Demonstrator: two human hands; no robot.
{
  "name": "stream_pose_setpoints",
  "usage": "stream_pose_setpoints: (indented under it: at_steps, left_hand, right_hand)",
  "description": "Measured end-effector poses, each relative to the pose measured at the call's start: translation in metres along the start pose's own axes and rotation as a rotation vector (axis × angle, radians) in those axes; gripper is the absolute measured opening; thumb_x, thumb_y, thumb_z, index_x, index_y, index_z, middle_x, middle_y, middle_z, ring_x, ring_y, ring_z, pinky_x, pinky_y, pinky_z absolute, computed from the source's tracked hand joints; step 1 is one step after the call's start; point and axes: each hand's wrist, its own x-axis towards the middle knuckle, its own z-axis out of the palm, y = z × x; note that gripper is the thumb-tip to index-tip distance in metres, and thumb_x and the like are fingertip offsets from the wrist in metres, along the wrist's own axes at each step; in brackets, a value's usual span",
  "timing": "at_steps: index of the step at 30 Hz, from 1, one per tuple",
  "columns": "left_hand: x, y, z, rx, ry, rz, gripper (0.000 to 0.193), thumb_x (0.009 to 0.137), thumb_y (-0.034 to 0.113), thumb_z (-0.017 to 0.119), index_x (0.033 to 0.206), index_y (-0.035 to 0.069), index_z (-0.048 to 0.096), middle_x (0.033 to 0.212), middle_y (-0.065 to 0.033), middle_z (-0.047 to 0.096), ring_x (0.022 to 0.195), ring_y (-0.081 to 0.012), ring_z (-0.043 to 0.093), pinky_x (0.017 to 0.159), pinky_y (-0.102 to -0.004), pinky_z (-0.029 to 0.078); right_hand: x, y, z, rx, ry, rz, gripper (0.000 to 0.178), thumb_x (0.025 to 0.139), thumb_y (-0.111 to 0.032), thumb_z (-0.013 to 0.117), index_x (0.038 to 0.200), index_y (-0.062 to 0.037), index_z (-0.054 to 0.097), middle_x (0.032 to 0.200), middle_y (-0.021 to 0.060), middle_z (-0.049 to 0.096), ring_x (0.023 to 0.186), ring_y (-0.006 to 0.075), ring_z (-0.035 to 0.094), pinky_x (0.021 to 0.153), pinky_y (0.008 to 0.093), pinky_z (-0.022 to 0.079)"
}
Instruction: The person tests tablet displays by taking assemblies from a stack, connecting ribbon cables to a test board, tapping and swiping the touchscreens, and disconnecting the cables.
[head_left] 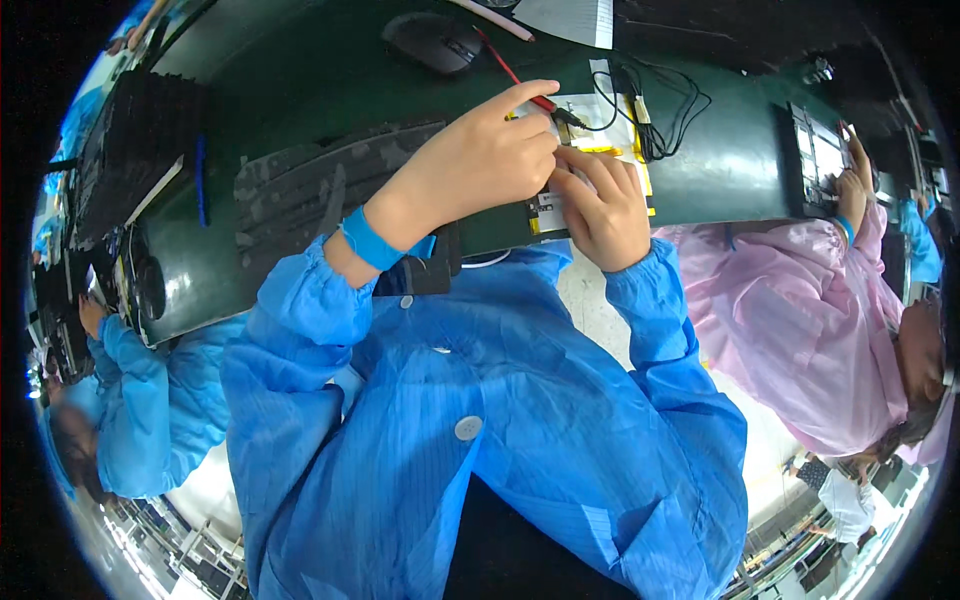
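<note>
My left hand [490,150] reaches across from the left, index finger stretched out and the other fingers curled. Under that index finger lies a red-and-black test lead clip [545,104]. My right hand [605,205] is bent with its fingers pinched together, its tips meeting those of my left hand. Anything between the fingertips is hidden. Below them, a flat pouch battery [548,212] with yellow tape edges lies at the table's near edge, partly covered by my right hand. More flat silvery-white pieces with yellow tape [615,128] lie just beyond my hands.
Dark grey padded sheets [330,190] lie left of my hands. A black mouse [432,42] and a looped black cable [655,140] sit farther back. Black trays [135,150] are stacked at left. Co-workers in blue [160,410] and pink [790,310] sit on either side.
</note>
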Motion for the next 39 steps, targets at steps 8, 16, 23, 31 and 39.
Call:
stream_pose_setpoints:
  at_steps: [8, 16, 23, 31, 39]
  left_hand:
    - [0.004, -0.007, 0.002, -0.003, -0.003, 0.028, 0.004, 0.067, 0.008, 0.056, 0.064, 0.008, 0.059, 0.068, -0.0013, 0.053, 0.081, -0.0136, 0.057, 0.107, -0.0386, 0.034]
    - [-0.006, -0.017, 0.011, -0.209, 0.071, -0.134, 0.015, 0.078, 0.022, 0.063, 0.088, 0.011, 0.064, 0.079, -0.0027, 0.061, 0.089, -0.0185, 0.059, 0.102, -0.0391, 0.034]
    - [-0.019, -0.006, 0.005, -0.451, -0.091, -0.580, 0.037, 0.080, 0.018, 0.062, 0.116, 0.018, 0.054, 0.070, -0.0019, 0.058, 0.078, -0.0209, 0.058, 0.097, -0.0405, 0.035]
    - [-0.035, -0.013, -0.024, -0.471, -0.105, -0.618, 0.052, 0.081, 0.020, 0.061, 0.130, 0.018, 0.045, 0.079, -0.0065, 0.060, 0.087, -0.0249, 0.058, 0.100, -0.0453, 0.033]
    - [-0.120, -0.014, -0.100, -0.617, -0.211, -0.507, 0.056, 0.079, 0.028, 0.064, 0.130, 0.012, 0.049, 0.127, -0.0116, 0.049, 0.116, -0.0306, 0.047, 0.103, -0.0468, 0.031]
  right_hand:
    - [-0.002, 0.002, 0.002, -0.063, -0.006, -0.028, 0.047, 0.063, -0.007, 0.064, 0.108, -0.0140, 0.060, 0.117, 0.0036, 0.056, 0.092, 0.0234, 0.053, 0.077, 0.0350, 0.041]
    - [0.000, 0.001, 0.002, -0.037, 0.013, -0.044, 0.051, 0.060, -0.005, 0.065, 0.110, -0.0137, 0.059, 0.117, 0.0040, 0.056, 0.094, 0.0238, 0.054, 0.077, 0.0351, 0.042]
    - [-0.002, -0.001, 0.002, 0.021, 0.156, 0.010, 0.046, 0.062, -0.001, 0.062, 0.107, -0.0084, 0.061, 0.108, 0.0073, 0.061, 0.087, 0.0229, 0.061, 0.072, 0.0331, 0.045]
    - [0.003, -0.007, 0.000, 0.046, 0.151, 0.064, 0.039, 0.063, 0.002, 0.062, 0.101, -0.0088, 0.064, 0.106, 0.0070, 0.062, 0.087, 0.0239, 0.061, 0.072, 0.0340, 0.045]
    - [0.007, -0.103, 0.013, 0.203, 0.019, 0.252, 0.053, 0.062, 0.008, 0.054, 0.112, -0.0074, 0.063, 0.100, 0.0092, 0.056, 0.080, 0.0254, 0.053, 0.071, 0.0355, 0.044]
